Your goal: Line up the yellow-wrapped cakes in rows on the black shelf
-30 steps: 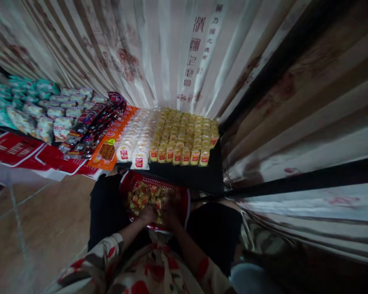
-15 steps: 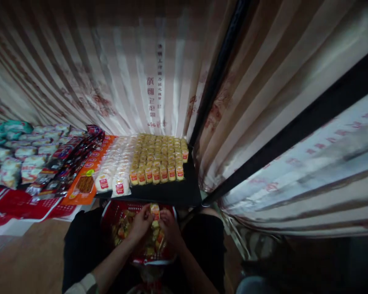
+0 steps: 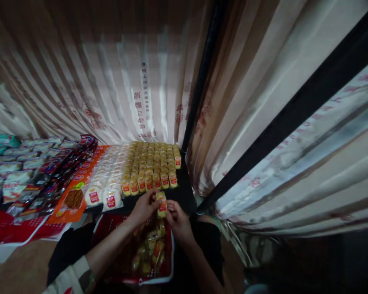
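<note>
A small yellow snack packet (image 3: pixel 161 204) with a red and orange label stands upright between my hands, above the far rim of a red basket (image 3: pixel 172 255). My left hand (image 3: pixel 145 210) pinches its left side with the fingertips. On the other side, my right hand (image 3: pixel 179 222) has its fingers closed at the packet's right edge. Loose packets (image 3: pixel 150 249) of the same yellow kind lie in the basket on my lap. Just beyond my hands, rows of matching yellow packets (image 3: pixel 150 163) stand on a black table (image 3: pixel 184 196), labels facing me.
Left of the rows lie clear packets (image 3: pixel 110 198) of white snacks, an orange snack bag (image 3: pixel 72 200), dark packets (image 3: pixel 58 171) and white packets (image 3: pixel 9 167). Pleated curtains (image 3: pixel 135 81) rise behind the table. A black pole (image 3: pixel 263 143) slants along the right.
My hands have lifted the yellow packet from over the basket toward the table edge. The basket has tilted and shifted, and the view has moved slightly.
</note>
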